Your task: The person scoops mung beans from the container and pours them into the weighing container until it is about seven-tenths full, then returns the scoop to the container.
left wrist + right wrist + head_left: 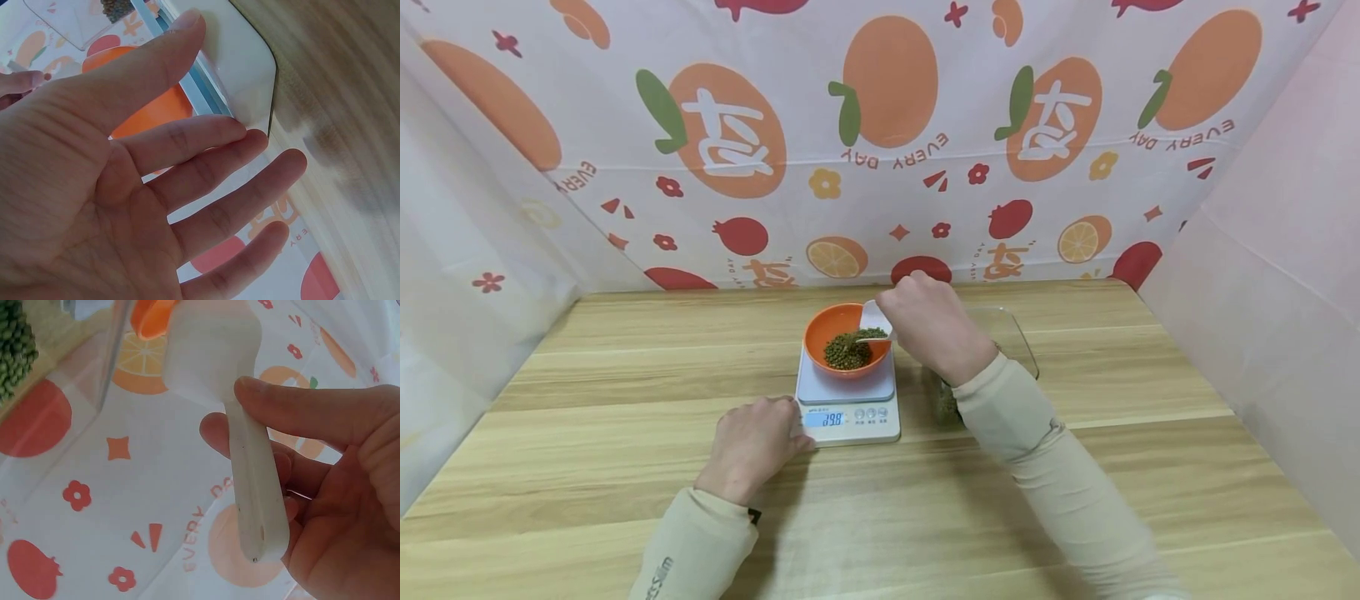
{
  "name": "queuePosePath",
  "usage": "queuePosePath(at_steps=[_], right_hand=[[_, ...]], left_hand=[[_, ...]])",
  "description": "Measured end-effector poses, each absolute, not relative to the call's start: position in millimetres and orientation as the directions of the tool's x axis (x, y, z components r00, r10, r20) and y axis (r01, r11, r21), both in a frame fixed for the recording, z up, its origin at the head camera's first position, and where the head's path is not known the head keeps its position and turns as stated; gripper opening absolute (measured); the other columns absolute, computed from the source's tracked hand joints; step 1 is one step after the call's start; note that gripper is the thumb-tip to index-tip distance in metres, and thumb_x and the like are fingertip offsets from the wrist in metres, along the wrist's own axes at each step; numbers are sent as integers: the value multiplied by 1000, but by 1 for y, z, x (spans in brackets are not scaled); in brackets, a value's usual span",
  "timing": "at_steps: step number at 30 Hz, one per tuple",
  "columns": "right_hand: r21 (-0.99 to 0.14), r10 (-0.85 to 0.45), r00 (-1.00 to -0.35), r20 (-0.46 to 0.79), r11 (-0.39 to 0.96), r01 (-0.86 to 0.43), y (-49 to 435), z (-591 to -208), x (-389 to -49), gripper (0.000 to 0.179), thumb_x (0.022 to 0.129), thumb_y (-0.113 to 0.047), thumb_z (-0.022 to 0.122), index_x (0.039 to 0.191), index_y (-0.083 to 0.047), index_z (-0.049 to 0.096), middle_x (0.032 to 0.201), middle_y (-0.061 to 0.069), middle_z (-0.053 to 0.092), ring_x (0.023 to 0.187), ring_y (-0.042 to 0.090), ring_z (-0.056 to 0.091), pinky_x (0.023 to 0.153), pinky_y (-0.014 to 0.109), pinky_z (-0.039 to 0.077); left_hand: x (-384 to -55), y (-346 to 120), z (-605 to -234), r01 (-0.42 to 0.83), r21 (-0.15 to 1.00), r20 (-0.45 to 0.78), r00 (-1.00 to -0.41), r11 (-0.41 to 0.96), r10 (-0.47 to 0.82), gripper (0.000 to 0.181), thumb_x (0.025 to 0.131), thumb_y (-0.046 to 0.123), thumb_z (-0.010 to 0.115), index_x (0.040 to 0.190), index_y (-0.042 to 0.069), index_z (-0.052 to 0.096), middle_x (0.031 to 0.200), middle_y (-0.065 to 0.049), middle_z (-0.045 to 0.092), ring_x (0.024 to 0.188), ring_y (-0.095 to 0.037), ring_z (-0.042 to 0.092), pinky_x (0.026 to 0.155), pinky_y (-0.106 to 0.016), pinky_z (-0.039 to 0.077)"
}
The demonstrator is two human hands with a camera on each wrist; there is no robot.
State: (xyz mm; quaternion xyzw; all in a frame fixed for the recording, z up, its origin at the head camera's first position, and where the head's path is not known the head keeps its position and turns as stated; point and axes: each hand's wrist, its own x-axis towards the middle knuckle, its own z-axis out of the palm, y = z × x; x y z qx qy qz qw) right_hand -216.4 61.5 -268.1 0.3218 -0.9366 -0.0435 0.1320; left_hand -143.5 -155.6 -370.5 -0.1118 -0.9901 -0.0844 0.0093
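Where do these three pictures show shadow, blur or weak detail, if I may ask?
Head view: fairly even light, a soft shadow on the table beside the left sleeve; left wrist view: dimmer, with the palm of the left hand shaded and the table's grain looking smeared; right wrist view: the white scoop has a pale, washed-out blade with little surface detail.

In the head view, a right hand (928,321) covers the handle of a white scoop (872,317), while its sleeve (1052,475) and wrist block part of a clear container (1027,347). A left hand (756,442) hides part of the left edge of a scale (850,434), whose button labels (871,421) are too small to read. The bottom edge cuts off both forearms. In the right wrist view, the frame crops an orange bowl (152,319) above and green beans (14,353) at left.
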Motion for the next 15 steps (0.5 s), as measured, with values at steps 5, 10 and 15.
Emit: queuePosePath(at_steps=[5, 10, 15], right_hand=[[277, -644, -729, 232, 762, -585, 58, -261, -216, 20, 92, 4, 66, 98, -9, 80, 74, 7, 66, 74, 26, 61, 62, 34, 55], [353, -691, -680, 246, 717, -601, 56, -254, -215, 19, 91, 3, 69, 95, -12, 81, 73, 6, 68, 75, 26, 63, 60, 32, 54], [383, -710, -672, 212, 693, -611, 54, -253, -214, 14, 91, -3, 74, 99, -12, 80, 77, 6, 70, 78, 26, 63, 62, 31, 55]], left_hand=[[-144, -156, -370, 222, 164, 33, -975, 961, 219, 35, 76, 31, 90, 81, 6, 65, 65, 0, 50, 57, -19, 48, 51, -40, 48], [-144, -156, -369, 216, 173, 33, -976, 961, 214, 36, 76, 31, 90, 79, 6, 64, 65, 0, 50, 58, -19, 48, 51, -41, 48], [-145, -155, -368, 214, 175, 23, -977, 961, 213, 35, 77, 31, 90, 80, 6, 65, 65, -1, 50, 58, -19, 47, 52, -40, 48]])
